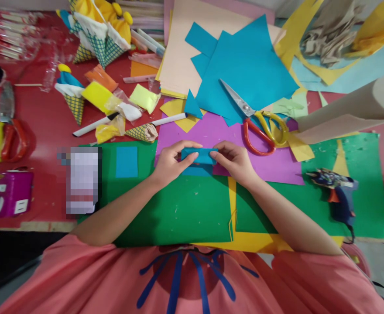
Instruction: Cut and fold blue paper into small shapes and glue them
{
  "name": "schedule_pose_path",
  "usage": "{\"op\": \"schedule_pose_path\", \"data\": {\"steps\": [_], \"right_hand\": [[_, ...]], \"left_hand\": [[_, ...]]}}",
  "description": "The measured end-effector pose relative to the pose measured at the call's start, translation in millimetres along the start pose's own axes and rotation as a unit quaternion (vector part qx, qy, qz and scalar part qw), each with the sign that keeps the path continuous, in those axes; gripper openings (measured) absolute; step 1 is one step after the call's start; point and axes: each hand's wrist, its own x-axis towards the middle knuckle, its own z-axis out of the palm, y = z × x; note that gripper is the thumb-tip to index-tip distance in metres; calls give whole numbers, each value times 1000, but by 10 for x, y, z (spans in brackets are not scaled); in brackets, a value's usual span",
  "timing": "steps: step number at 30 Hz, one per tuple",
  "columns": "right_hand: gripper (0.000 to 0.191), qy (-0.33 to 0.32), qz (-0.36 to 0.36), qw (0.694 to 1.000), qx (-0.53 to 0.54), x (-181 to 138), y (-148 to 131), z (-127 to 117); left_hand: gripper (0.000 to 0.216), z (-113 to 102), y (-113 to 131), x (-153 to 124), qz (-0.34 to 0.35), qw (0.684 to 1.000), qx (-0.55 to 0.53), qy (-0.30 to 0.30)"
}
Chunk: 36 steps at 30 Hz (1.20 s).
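A small piece of blue paper (199, 155) is pinched between my two hands over the purple sheet. My left hand (175, 160) has thumb and fingers closed on its left end. On its right end, my right hand (233, 160) grips the same way. Another blue piece (197, 170) shows just below it; whether the two are joined I cannot tell. A blue paper square (127, 162) lies on the green sheet (179, 209) to the left. Beyond my right hand, scissors (249, 114) with red and yellow handles rest, blades apart, across large blue paper (244, 69) and the purple sheet (273, 168).
A glue gun (339, 194) lies at the right, near a rolled sheet (349, 107). Another pair of scissors (7, 126) and a purple box (8, 192) are far left. Paper cones (72, 98), clay packets (97, 97) and a blurred phone-like object (83, 179) sit nearer.
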Motion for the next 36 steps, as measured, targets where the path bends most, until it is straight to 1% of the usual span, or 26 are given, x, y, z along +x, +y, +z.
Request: {"op": "schedule_pose_path", "data": {"steps": [4, 11, 21, 28, 33, 36], "right_hand": [[27, -2, 3, 1000, -7, -2, -3, -5], [28, -3, 8, 1000, -2, -1, -10, -9], [28, -3, 8, 1000, -8, 1, -26, 1], [27, -8, 5, 1000, -10, 1, -25, -6], [27, -9, 2, 1000, -10, 4, -38, -8], [26, -9, -1, 1000, -12, 7, -34, -9]], "left_hand": [[23, -3, -17, 5, 16, 1000, 7, 6], [20, -22, 23, 1, -5, 1000, 11, -16], [22, -11, 37, 11, 2, 999, 33, -8], [21, -6, 25, 10, -9, 1000, 16, -5], [31, -10, 5, 10, -23, 1000, 9, -2], [30, -6, -1, 13, -25, 1000, -7, -6]]}}
